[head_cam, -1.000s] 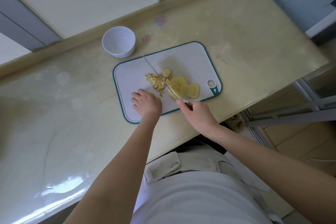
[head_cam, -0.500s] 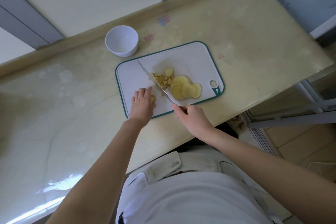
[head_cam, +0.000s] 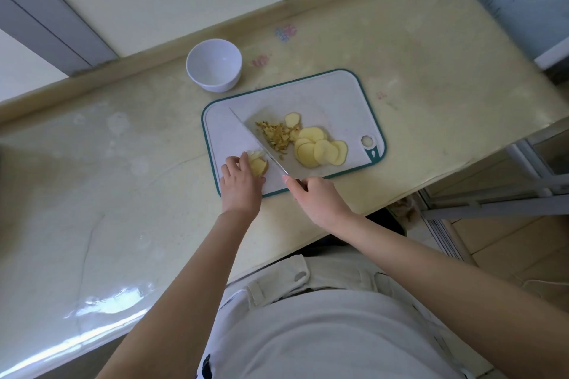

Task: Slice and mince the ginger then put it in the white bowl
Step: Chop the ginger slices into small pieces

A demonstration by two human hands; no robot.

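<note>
A white cutting board with a green rim (head_cam: 335, 92) lies on the counter. On it sit a small heap of minced ginger (head_cam: 275, 135) and, to its right, several pale round ginger slices (head_cam: 320, 149). My left hand (head_cam: 240, 181) pins a small stack of ginger slices (head_cam: 258, 164) at the board's near left corner. My right hand (head_cam: 317, 197) grips the handle of a knife (head_cam: 255, 140). Its blade runs diagonally across the board, between the held stack and the minced heap. The empty white bowl (head_cam: 214, 64) stands behind the board's left end.
The yellowish counter (head_cam: 107, 178) ends in an edge close to my body and another on the right, past the board. A wall with grey window frames runs along the back. Faint pink and blue marks (head_cam: 284, 32) lie on the counter behind the board.
My left hand has drawn a few slices to the board's near left corner and holds them there. The knife has swung left, clear of the minced heap, and now lies beside that stack.
</note>
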